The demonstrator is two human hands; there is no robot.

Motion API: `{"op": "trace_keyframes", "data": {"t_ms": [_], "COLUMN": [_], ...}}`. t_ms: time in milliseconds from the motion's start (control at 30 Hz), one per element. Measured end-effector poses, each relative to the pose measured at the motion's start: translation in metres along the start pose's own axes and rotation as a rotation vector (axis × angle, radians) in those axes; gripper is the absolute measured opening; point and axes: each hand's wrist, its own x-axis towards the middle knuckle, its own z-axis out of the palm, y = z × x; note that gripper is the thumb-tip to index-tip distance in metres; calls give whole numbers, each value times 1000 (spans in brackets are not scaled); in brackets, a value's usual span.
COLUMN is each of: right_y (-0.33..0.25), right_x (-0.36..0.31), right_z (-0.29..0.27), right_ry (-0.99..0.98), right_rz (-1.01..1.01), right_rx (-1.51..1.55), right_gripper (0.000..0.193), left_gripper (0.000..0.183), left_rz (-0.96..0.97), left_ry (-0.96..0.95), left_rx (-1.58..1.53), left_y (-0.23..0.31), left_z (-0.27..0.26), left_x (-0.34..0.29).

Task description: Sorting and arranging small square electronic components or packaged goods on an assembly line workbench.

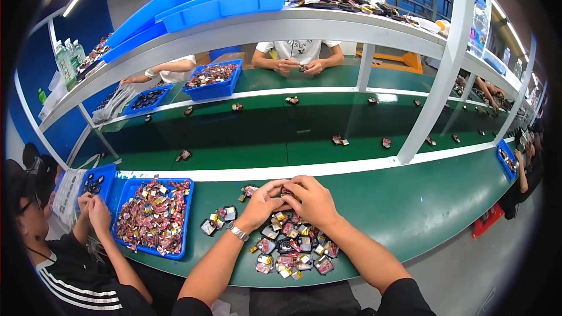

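My left hand (263, 203), with a metal watch on its wrist, and my right hand (314, 200) meet over the green bench. Both close round a small circuit-board assembly (285, 191), mostly hidden by my fingers. Just below my hands lies a loose pile of similar assemblies (285, 246), red boards with silver, yellow-taped battery cells, several in black casings. A few more assemblies (218, 220) sit left of my left wrist, and another one (249, 192) rests beyond it.
At left stands a blue tray (189, 213) heaped with red boards; a co-worker's hands (96, 209) work beside it. Beyond a white rail (257, 171), a green conveyor (257, 140) carries scattered assemblies. White posts (436, 76) hold a shelf with blue trays (228, 4). Another person (298, 55) sits opposite.
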Motion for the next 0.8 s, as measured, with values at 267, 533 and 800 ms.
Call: {"op": "trace_keyframes", "data": {"t_ms": [267, 533, 800], "right_y": [15, 16, 30], "right_x": [1, 1, -2], "right_z": [-7, -9, -3], "right_ry": [-105, -169, -239], "right_rz": [-85, -10, 108], "right_rx": [59, 150, 306], "right_gripper": [18, 12, 13], "left_gripper": [43, 41, 28], "left_rz": [-8, -7, 1], "left_ry": [-20, -16, 13], "left_rx": [-11, -12, 8], "left_y": [-3, 0, -8], "left_z": [-2, -2, -8], "left_x": [0, 1, 2]}}
